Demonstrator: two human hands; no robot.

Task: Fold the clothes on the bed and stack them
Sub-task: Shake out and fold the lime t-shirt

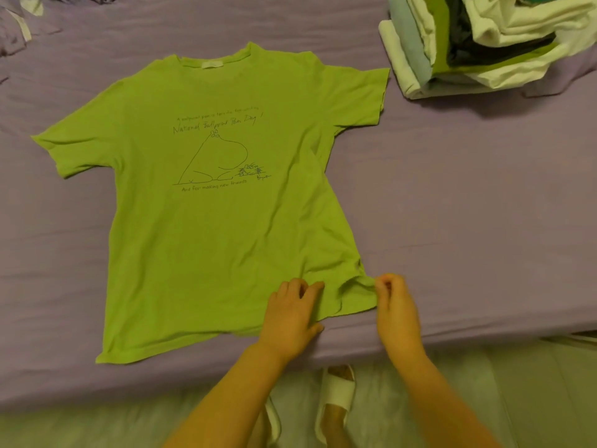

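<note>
My right hand (392, 302) pinches the green T-shirt (206, 202) hem corner; my left hand (292, 313) seemingly presses flat beside it. I tug outward, smoothing bunched fabric.

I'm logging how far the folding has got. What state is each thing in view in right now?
Green T-shirt: spread flat, print up, unfolded, hem corner rumpled.
Left hand: fingers resting on the hem.
Right hand: pinching the hem corner.
Stack of clothes: folded pieces at the bottom, loose crumpled ones on top.
Purple bed sheet: lightly wrinkled.
White slipper: worn on a foot.
</note>
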